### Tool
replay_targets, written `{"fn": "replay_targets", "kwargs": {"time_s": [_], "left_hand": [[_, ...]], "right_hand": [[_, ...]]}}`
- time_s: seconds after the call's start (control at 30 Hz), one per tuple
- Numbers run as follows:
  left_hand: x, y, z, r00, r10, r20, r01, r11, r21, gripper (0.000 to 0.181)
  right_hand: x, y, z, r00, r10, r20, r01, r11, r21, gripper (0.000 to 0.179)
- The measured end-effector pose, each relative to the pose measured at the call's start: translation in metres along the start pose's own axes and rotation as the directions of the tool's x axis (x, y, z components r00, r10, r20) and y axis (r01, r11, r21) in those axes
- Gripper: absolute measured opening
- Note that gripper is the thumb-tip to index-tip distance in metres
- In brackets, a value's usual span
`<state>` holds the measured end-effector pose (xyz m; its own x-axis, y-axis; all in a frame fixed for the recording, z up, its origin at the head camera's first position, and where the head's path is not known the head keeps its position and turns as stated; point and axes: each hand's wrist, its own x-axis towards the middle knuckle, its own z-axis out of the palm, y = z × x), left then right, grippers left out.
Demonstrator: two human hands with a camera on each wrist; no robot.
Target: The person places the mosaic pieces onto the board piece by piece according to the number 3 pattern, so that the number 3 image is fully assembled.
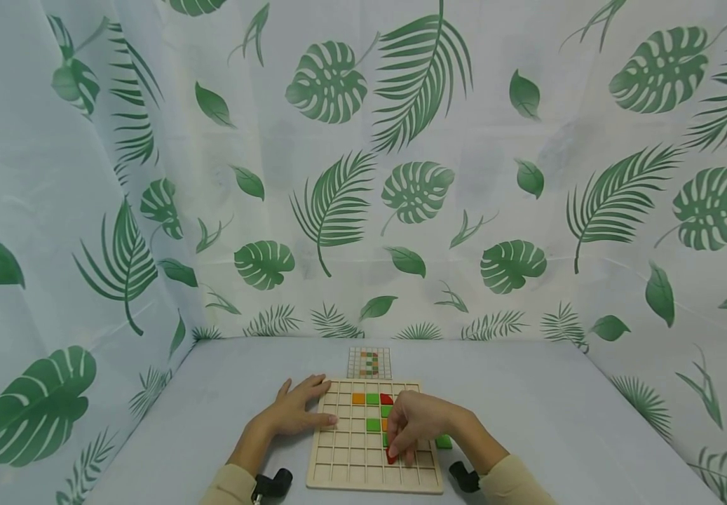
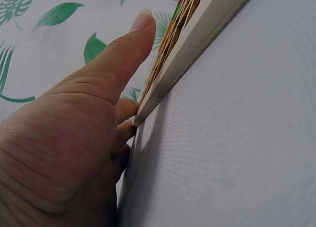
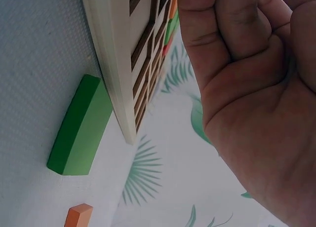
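A wooden grid board [image 1: 344, 477] lies flat on the table. My left hand [image 1: 296, 409] rests at its left edge, fingers spread and the thumb over the frame; the left wrist view shows the thumb [image 2: 121, 54] straight. Over the lower right part of the grid, my right hand [image 1: 423, 421] pinches a small red piece [image 1: 391, 456] at the fingertips. Orange [image 1: 359, 398], green [image 1: 372, 399] and red [image 1: 386, 399] pieces sit side by side in an upper row. Another green piece [image 1: 373, 424] lies lower; others are partly hidden by the right hand.
Behind the board lies a card [image 1: 369, 362] printed with a coloured grid pattern. To the board's right are a green block [image 3: 79, 128] and a smaller orange block [image 3: 78, 216] on the table. A leaf-patterned curtain [image 1: 363, 294] encloses the back and sides.
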<state>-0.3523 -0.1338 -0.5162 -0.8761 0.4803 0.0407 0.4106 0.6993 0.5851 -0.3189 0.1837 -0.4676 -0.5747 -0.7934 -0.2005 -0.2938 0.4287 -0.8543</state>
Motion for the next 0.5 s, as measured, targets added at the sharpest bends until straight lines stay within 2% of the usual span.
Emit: {"fn": "replay_targets", "kwargs": {"time_s": [0.3,0.5], "left_hand": [[0.0,-0.0009,-0.0002,1.0,0.004,-0.004,-0.004,1.0,0.0,0.089],[0.0,0.0001,-0.0009,1.0,0.0,0.004,0.001,1.0,-0.006,0.089]], "right_hand": [[-0.0014,-0.0023,-0.0003,0.999,0.046,-0.005,-0.046,0.999,0.003,0.007],[0.0006,-0.001,0.0001,1.0,0.026,-0.004,-0.026,0.999,-0.045,0.006]]}}
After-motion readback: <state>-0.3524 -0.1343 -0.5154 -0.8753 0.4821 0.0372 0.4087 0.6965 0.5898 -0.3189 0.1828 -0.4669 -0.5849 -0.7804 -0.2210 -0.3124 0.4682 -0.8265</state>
